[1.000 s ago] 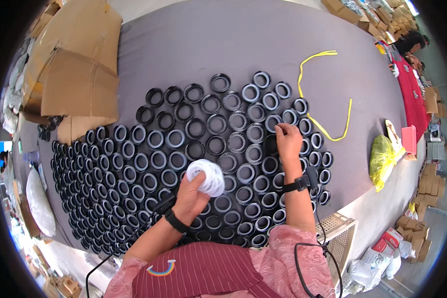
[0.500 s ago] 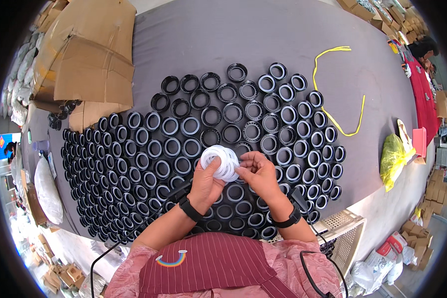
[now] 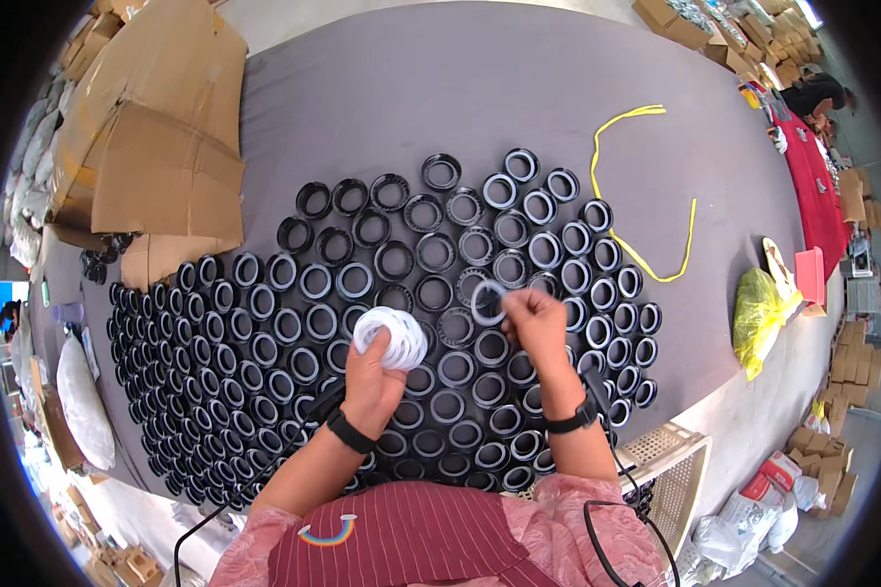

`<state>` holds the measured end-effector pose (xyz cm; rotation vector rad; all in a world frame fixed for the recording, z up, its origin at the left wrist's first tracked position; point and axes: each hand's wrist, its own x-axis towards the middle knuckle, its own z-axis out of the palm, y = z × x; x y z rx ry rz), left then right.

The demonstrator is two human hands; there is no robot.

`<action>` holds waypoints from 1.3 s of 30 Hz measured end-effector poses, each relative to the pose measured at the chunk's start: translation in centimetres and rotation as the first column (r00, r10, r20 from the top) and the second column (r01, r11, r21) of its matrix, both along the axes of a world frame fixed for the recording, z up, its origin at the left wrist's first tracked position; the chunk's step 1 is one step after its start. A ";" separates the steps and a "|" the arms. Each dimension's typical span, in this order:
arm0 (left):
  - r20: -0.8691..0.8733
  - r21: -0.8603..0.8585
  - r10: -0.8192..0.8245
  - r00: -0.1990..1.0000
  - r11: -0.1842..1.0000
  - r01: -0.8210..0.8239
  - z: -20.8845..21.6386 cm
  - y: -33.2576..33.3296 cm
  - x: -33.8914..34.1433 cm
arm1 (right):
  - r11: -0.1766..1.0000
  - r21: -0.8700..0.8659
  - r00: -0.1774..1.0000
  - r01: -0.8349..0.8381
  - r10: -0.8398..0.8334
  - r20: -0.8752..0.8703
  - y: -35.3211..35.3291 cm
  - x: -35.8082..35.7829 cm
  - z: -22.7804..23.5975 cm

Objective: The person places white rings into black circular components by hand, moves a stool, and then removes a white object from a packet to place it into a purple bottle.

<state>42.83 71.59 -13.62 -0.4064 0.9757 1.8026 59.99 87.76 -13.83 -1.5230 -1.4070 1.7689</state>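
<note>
My left hand (image 3: 374,380) grips a loose stack of thin white rings (image 3: 411,344), its thumb pressed on top. A single thin white ring (image 3: 476,304) is pinched by its edge between the thumb and fingers of my right hand (image 3: 540,325). That hand hovers over the black round collars (image 3: 441,186) that stand in crowded rows on the table. Many collars show a pale ring on their upper face. Several around the far middle look dark and ribbed inside, without a pale face. Whether the pinched ring touches the collar beneath it I cannot tell.
A grey cloth covers the table (image 3: 440,78). An open cardboard box (image 3: 166,176) stands at the far left. To the right lie a yellow cord (image 3: 646,274), a yellow plastic bag (image 3: 757,318) and a red box (image 3: 810,276). A cream plastic crate (image 3: 680,470) is at the near right.
One white ring has come away from the stack in my right hand, which moved right, apart from my left. The stack and left hand shifted left and nearer; the view also moved slightly.
</note>
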 end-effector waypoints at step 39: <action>0.015 0.167 -0.248 0.969 0.956 0.242 2.0 0.1 1.6 | 0.918 0.068 0.902 -0.390 0.395 -0.176 -3.0 -3.7 1.4</action>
